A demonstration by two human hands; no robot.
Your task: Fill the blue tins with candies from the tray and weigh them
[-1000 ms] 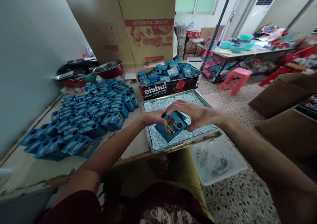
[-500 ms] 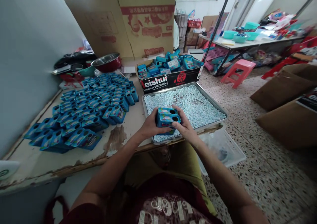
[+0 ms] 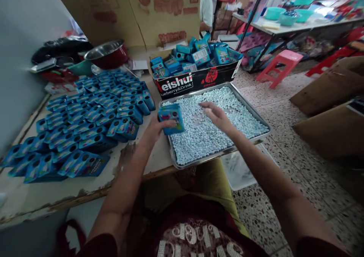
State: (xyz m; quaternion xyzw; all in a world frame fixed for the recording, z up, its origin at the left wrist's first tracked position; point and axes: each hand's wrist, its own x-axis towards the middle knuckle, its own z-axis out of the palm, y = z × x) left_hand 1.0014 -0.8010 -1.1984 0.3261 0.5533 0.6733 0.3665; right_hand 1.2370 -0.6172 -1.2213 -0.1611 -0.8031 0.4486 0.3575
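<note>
First, at the far left, shows close-set rows of blue boxes [image 3: 93, 115] on a worn, pale surface [image 3: 156, 160], many with a dark round opening facing up. Behind these, shows a metal bowl [image 3: 113, 58] with a red outside. Farther right, grips a blue box [image 3: 172, 116] in the left hand [image 3: 156, 127], fingers clamped on it, above the left edge of a metal tray [image 3: 203, 160]; cannot tell, through the blur, whether single or doubled. Just behind the tray, shows a black-fronted carton [image 3: 200, 83] heaped with loose boxes [image 3: 200, 56]. Across the tray, shows a spread of pale blue pellets [image 3: 196, 143]. Over them, points the right hand [image 3: 217, 116] leftward, fingers loosely apart; cannot tell whether touching the pellets. Beyond, shows a translucent tub [image 3: 239, 173] below the tray, then a pink stool [image 3: 290, 57] on the speckled floor [image 3: 267, 211] and brown cartons [image 3: 321, 130] at far right.
</note>
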